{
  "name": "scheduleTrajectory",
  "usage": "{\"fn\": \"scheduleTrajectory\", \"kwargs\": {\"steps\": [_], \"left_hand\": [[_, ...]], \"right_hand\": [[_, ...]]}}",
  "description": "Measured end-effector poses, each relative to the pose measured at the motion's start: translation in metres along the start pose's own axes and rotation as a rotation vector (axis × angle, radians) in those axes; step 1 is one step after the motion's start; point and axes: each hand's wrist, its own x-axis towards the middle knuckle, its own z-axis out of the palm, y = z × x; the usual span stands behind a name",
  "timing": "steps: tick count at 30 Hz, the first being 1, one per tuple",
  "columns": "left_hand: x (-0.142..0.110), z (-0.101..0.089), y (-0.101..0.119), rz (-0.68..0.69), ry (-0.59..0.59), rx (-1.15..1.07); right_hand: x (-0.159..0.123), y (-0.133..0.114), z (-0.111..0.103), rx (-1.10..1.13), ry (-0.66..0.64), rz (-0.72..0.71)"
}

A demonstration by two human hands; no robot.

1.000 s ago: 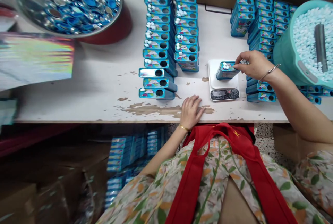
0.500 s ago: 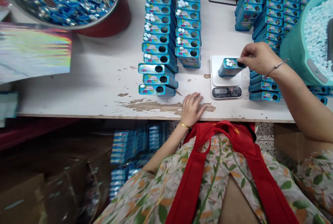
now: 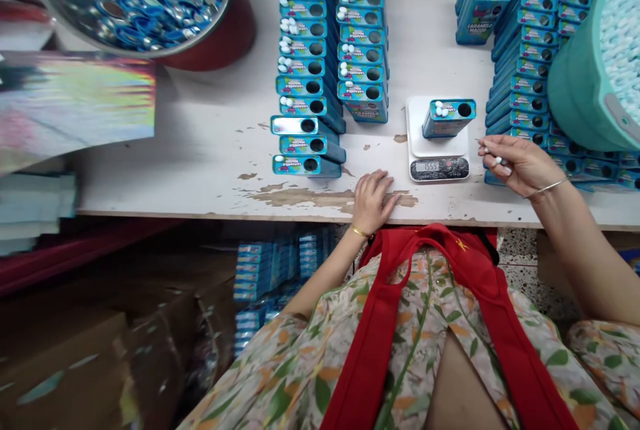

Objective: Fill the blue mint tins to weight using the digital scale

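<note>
A blue candy tin (image 3: 447, 119) stands upright on the white digital scale (image 3: 415, 145), its round hole uncovered. A few white candies (image 3: 441, 109) lie on its top. Just right of the scale and apart from the tin, my right hand (image 3: 523, 165) is curled with its palm partly turned up. Small white candies (image 3: 500, 161) show between its fingers. My left hand (image 3: 373, 202) lies flat near the table's front edge, fingers spread, holding nothing. Digits are lit on the scale's display (image 3: 428, 167).
Two rows of blue tins (image 3: 310, 87) stand left of the scale, many with candies on top. More tins (image 3: 529, 70) crowd the right, beside a turquoise bucket (image 3: 575, 93) of white candies. A metal bowl (image 3: 227, 0) of blue and silver lids stands back left.
My right hand has drawn back from the tin's hole, toward me and to the right. The scale's reading has changed. The left hand stays resting on the table while the view shifts slightly.
</note>
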Motion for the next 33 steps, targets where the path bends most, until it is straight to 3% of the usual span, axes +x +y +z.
{"fn": "scheduleTrajectory", "kwargs": {"steps": [8,10,13,17,20,27,33], "left_hand": [[0.005,0.0,0.001,0.011,0.059,-0.046],[0.023,-0.007,0.007,0.023,0.124,-0.128],[0.074,-0.026,0.022,0.1,0.161,-0.201],[0.152,-0.054,0.042,0.35,0.01,-0.092],[0.189,-0.068,0.05,0.5,-0.169,0.0],[0.215,-0.074,0.048,0.571,-0.357,-0.035],[0.224,-0.088,0.046,0.535,-0.398,-0.124]], "right_hand": [[0.004,-0.001,0.005,0.012,-0.07,-0.102],[0.004,0.006,0.01,0.063,-0.078,-0.085],[0.005,0.027,0.018,0.15,-0.089,-0.029],[0.003,0.057,0.024,0.252,-0.115,0.054],[0.001,0.074,0.024,0.315,-0.112,0.09],[0.004,0.097,0.021,0.383,-0.164,0.11],[0.008,0.101,0.026,0.43,-0.179,0.13]]}}
